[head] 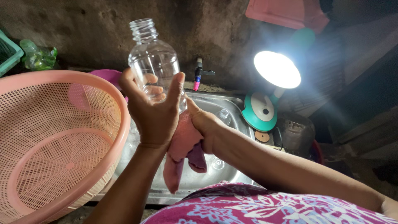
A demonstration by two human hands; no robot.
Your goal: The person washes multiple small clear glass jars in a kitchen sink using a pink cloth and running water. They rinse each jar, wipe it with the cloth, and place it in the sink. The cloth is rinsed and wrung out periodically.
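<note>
Bottle [154, 62] upright in left hand [153, 112] grip, right hand [205, 124] clenching pink cloth [182, 149]

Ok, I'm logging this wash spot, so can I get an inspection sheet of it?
Surface: steel sink, wet, two small clear cups lying in it.
Job's things: clear bottle, uncapped, upright; pink cloth against its base.
Clutter: pink basket at left; green plastic behind.
Hands: left hand grips the bottle; right hand holds the cloth.
Cables: nothing seen.
Surroundings: tap on rough wall; lit teal lamp; dark jar.
</note>
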